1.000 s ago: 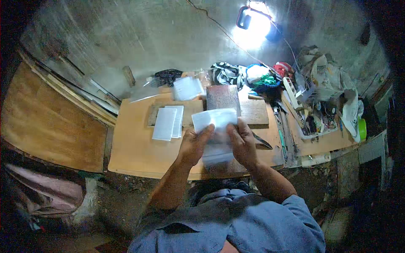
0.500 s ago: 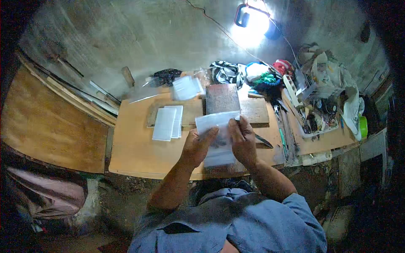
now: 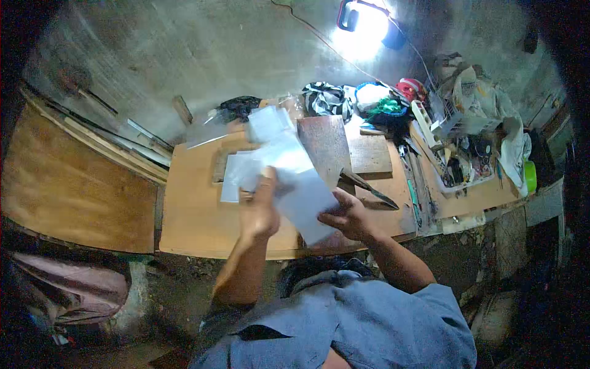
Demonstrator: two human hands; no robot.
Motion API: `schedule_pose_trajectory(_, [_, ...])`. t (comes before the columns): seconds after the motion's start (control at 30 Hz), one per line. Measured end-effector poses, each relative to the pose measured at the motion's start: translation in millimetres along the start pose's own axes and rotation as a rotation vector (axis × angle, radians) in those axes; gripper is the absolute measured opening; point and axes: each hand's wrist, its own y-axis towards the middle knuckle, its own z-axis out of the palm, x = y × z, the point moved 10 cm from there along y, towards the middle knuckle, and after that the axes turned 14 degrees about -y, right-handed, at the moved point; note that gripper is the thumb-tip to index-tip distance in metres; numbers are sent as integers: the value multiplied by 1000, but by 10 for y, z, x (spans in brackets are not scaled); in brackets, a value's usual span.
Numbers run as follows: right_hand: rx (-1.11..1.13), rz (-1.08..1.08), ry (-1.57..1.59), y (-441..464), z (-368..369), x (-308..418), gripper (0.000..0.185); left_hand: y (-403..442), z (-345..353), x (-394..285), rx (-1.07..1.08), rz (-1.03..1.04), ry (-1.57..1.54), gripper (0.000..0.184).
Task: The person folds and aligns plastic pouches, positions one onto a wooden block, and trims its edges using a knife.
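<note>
A translucent white sheet [image 3: 302, 192], perhaps plastic, is tilted between my hands above the table. My left hand [image 3: 260, 206] is slightly blurred, its thumb over the sheet's left edge and its fingers hidden behind. At the lower right edge, my right hand [image 3: 349, 216] pinches the same sheet. Similar white sheets [image 3: 230, 181] lie on the table beyond my left hand, partly covered by the held one. Farther back is another pile of pale sheets [image 3: 268, 123]. A dark-bladed knife [image 3: 376, 192] rests just beyond my right hand, near a dark flat block [image 3: 324, 142].
The wooden table [image 3: 193, 212] carries a board [image 3: 370, 155] under the block. Tools, including a green-handled one [image 3: 412, 195], lie at right beside a cluttered tray [image 3: 470, 184]. Cloths [image 3: 329, 101] sit along the back. A bright lamp [image 3: 369, 31] hangs on the wall.
The held sheet has turned from roughly level to slanted and extends farther up and left. My left hand has moved left, my right hand slightly down. More of the knife now shows.
</note>
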Motion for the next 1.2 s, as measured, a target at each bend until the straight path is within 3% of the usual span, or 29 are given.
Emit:
schedule_pose_trajectory(0.17, [60,175,-51,-205,-199,-329,31,112,-424,-259,-121,116,-115,32])
schedule_pose_trajectory(0.23, [13,168,-125,-267,-324,-266,31,92,-385,-274,-63,34,-362,33])
schedule_pose_trajectory(0.27, [-25,204,-108,-300,-417,-295,31,68,-558,-289,-241,73,-315,29])
schedule_pose_trajectory(0.37, [-88,177,-101,-327,-625,-451,30,112,-855,-223,-229,84,-404,26])
schedule_pose_trajectory(0.43, [-199,131,153,-366,-719,-448,32,117,-1005,-123,-205,62,-446,20])
schedule_pose_trajectory(0.5, [-219,126,172,-403,-684,-670,30,109,-1102,-43,-235,67,-488,16])
schedule_pose_trajectory(0.53, [-211,119,256,-424,-620,-769,28,7,-1048,-14,-412,52,-548,15])
schedule_pose_trajectory(0.57, [-202,113,342,-440,-595,-854,26,2,-1106,15,-413,51,-549,15])
schedule_pose_trajectory(0.63, [-202,191,377,-518,-487,-420,22,45,-1182,56,-246,58,-461,15])
schedule_pose_trajectory(0.67, [-194,202,369,-539,-495,-418,23,9,-1355,114,-376,28,-388,17])
schedule_pose_trajectory(0.83, [-108,248,186,-685,-825,-461,22,-186,-1760,212,-301,43,-197,4])
schedule_pose_trajectory(0.87, [-106,320,103,-755,-907,-418,25,-263,-1875,270,-379,-22,-72,2])
schedule_pose_trajectory(0.9, [-101,392,18,-822,-968,-324,28,-257,-1798,242,-289,12,-31,2])
schedule_pose_trajectory(0.97, [-131,327,114,-831,-958,-25,27,-291,-1718,205,-203,48,5,5])
schedule_pose_trajectory(1.07, [-190,368,-35,-945,-1174,-100,18,-393,-1693,278,-81,-47,272,8])
schedule_pose_trajectory(1.2, [-154,320,-87,-997,-1280,-156,22,-439,-1615,371,72,-164,213,20])
